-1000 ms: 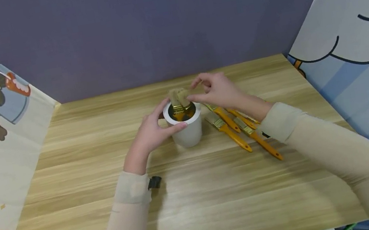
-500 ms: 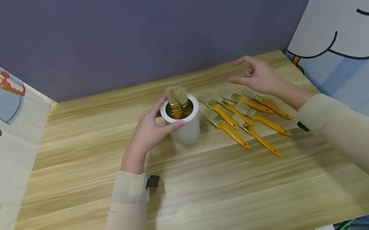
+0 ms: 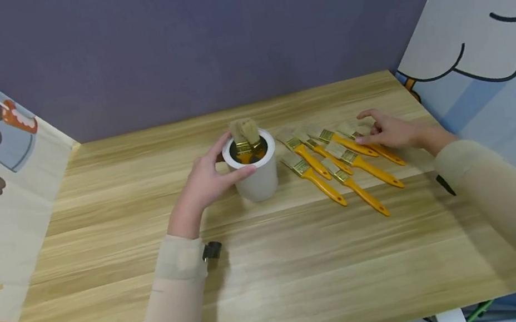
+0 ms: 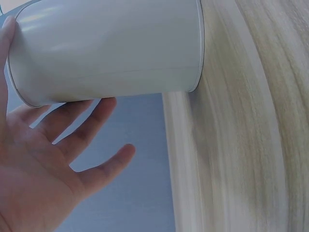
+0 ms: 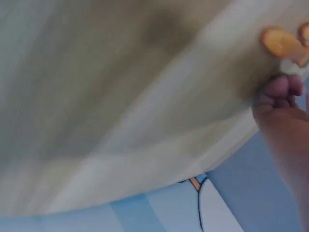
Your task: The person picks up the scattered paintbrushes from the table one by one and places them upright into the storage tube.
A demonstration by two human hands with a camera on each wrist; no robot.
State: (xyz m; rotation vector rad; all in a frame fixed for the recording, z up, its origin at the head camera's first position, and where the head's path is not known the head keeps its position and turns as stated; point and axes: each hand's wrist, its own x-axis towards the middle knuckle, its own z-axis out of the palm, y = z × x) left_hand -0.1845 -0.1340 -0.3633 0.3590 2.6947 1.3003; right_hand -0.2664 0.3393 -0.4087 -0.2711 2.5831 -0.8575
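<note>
My left hand (image 3: 206,183) holds a white cup (image 3: 259,183) near its rim, thumb in front and fingers behind. In the left wrist view the fingers (image 4: 84,128) are spread along the cup's side. Two paintbrushes (image 3: 244,132) stand in the cup with bristles up. My right hand (image 3: 392,131) is over the rightmost paintbrush (image 3: 391,155) of a group lying on the table, thumb and forefinger apart around it. Part of that brush is hidden beneath the hand. Blurred in the right wrist view, the hand (image 5: 282,104) is beside an orange handle (image 5: 280,42).
Several more flat paintbrushes (image 3: 325,187) with orange handles lie fanned out between the cup and my right hand. The wooden table (image 3: 306,271) meets a dark wall (image 3: 218,38) at the back. Cartoon-printed panels (image 3: 481,35) flank both sides.
My right hand has left the brushes in the cup, moved right, then come down to the rightmost paintbrush on the table. The left hand has stayed on the cup.
</note>
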